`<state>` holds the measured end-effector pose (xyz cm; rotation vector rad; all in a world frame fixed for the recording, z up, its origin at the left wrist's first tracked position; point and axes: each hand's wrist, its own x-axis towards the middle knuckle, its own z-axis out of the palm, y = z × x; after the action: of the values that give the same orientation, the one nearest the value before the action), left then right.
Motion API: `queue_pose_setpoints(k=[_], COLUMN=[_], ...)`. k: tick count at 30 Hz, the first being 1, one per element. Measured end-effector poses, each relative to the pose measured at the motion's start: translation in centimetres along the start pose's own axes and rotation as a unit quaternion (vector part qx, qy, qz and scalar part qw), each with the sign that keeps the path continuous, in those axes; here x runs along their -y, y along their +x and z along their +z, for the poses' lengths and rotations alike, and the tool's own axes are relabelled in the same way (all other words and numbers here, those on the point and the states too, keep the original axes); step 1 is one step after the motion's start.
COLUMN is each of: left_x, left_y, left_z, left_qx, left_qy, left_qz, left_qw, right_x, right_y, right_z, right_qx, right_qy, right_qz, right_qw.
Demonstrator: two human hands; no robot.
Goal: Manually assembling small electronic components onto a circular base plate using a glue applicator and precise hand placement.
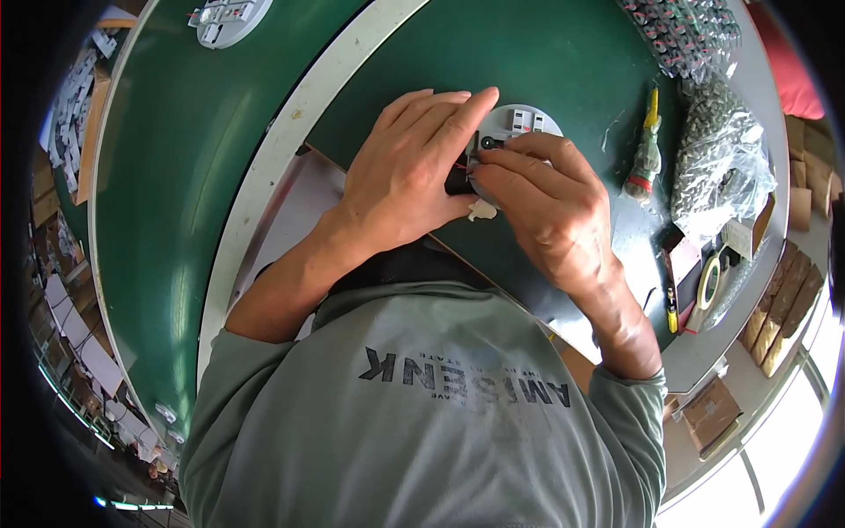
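Device [521, 125] on table [414, 75]; tool [647, 158] to right, bagged parts [720, 163] farther right.

Grey-green shirt [414, 449], sleeves [236, 377] ending near the elbows, bare forearms [295, 277], large dark chest lettering [454, 383], seemingly worn patchy

The round disc [525, 121] looks like smooth, matt plastic, with raised blocks of the same finish. Beneath it, the green tabletop [414, 84] appears smooth, with a soft sheen to the right. The green belt [172, 229] has a glossier face streaked with light, while the pale rail [326, 88] beside it looks hard, scuffed and stained. The clear bag [717, 158] is crinkled, shiny plastic. The wearer's shirt [440, 440] is soft, matt cloth; the brown box [711, 411] looks like dull cardboard.
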<state>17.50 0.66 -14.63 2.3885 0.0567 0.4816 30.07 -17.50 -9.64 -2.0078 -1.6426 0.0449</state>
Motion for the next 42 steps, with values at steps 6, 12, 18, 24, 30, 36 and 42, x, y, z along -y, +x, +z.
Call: queue_pose_setpoints(k=[6,12,18,24,30,36,42], left_x=[-0.3,-0.4,-0.4,-0.5,-0.2,-1.0,-3.0], left_y=[-0.1,0.1,0.4,0.0,0.2,-0.5,0.5], left_z=[-0.3,-0.3,0.1,-0.4,-0.3,-0.6,-0.4], left_qx=[0.012,0.027,0.027,0.022,0.008,0.000,0.049], left_qy=[0.021,0.023,0.029,0.031,0.053,0.033,0.081], left_qz=[-0.007,-0.008,0.000,-0.025,0.003,-0.002,-0.002], left_qw=[1.000,0.999,0.999,0.999,0.999,0.999,0.996], right_x=[-3.5,-7.6,0.3,2.5,2.8,2.2,1.1], right_y=[-2.3,-5.6,-3.5,-1.3,-1.2,-3.7,-3.5], right_z=[-3.6,-4.4,-2.7,4.2,6.0,3.3,2.5], right_qx=[-0.182,-0.075,-0.306,-0.240,-0.192,-0.307,-0.301], right_qy=[-0.239,-0.116,0.421,0.370,0.205,0.327,0.310], right_qz=[0.261,0.456,0.320,0.116,0.092,0.159,0.146], right_qw=[0.917,0.879,0.792,0.890,0.955,0.880,0.890])
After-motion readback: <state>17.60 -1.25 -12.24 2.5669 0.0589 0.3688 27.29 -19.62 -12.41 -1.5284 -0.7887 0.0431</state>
